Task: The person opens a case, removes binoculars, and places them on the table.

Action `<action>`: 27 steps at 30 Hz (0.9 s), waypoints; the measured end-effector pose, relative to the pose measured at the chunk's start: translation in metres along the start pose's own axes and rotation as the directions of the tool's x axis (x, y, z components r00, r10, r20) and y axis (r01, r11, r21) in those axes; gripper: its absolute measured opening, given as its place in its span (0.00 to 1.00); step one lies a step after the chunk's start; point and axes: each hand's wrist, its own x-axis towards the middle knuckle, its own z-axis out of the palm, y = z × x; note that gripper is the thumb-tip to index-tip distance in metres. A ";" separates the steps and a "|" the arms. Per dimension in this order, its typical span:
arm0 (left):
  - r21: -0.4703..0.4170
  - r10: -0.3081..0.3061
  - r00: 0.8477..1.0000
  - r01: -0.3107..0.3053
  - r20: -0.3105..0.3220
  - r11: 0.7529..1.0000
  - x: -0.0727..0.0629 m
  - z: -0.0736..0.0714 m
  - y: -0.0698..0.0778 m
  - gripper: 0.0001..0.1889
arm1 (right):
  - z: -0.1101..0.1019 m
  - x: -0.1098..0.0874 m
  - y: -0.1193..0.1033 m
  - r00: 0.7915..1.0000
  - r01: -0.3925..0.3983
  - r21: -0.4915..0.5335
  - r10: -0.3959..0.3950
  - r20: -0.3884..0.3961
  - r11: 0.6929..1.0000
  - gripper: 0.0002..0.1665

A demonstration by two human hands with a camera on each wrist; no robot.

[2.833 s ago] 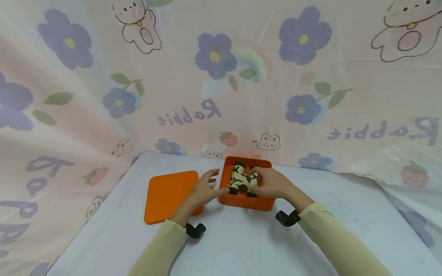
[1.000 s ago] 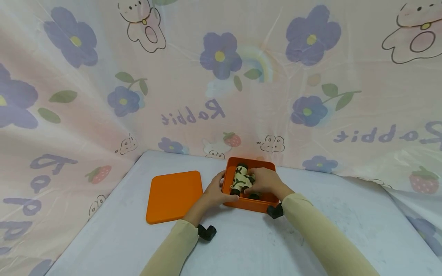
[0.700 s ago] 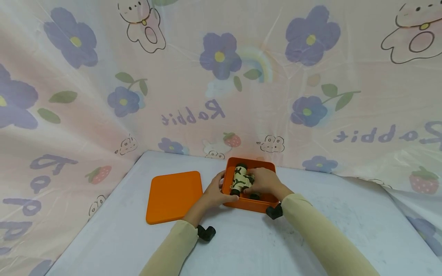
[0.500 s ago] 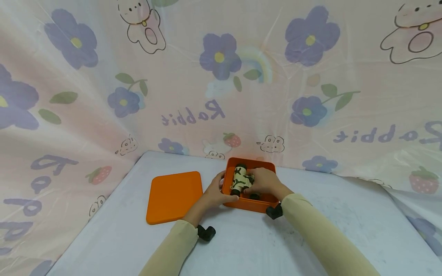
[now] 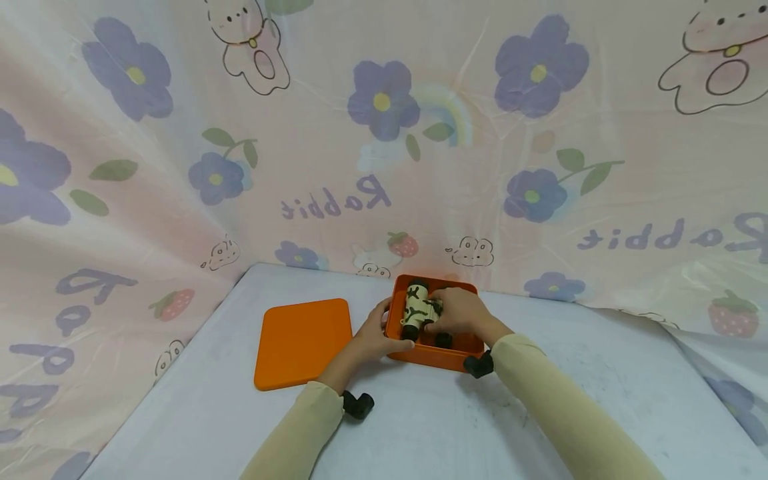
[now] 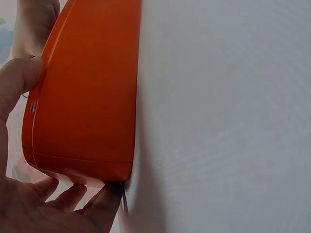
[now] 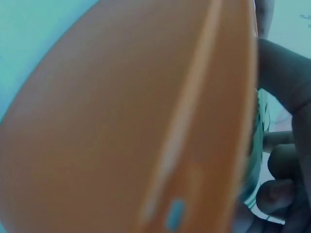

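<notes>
A pair of camouflage-patterned binoculars with black ends sits in an orange box near the back of the table. My right hand reaches into the box from the right and grips the binoculars' right barrel, hiding much of it. My left hand holds the box's near left corner, thumb over the front rim and fingers along the left side. The left wrist view shows that thumb on the rim. In the right wrist view the box wall covers most of the frame, with curled fingers beyond it.
A flat orange lid lies on the white table to the left of the box. Close behind the box hangs a printed curtain, which also rises along the left side. Black wrist mounts stick out below both wrists.
Since the earliest frame my left hand has moved right and taken hold of the box, and my right hand has closed on the binoculars. Lately the binoculars have risen slightly with my right hand.
</notes>
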 end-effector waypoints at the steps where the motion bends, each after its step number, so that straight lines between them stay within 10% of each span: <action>1: 0.006 0.001 1.000 -0.001 -0.002 1.000 0.000 0.000 0.000 0.54 | -0.001 0.000 0.000 1.000 0.000 -0.005 0.000 0.000 1.000 0.44; 27: -0.009 -0.028 1.000 0.028 0.013 1.000 -0.002 -0.001 0.002 0.55 | -0.045 -0.026 0.004 0.999 0.039 -0.052 -0.040 -0.019 0.998 0.44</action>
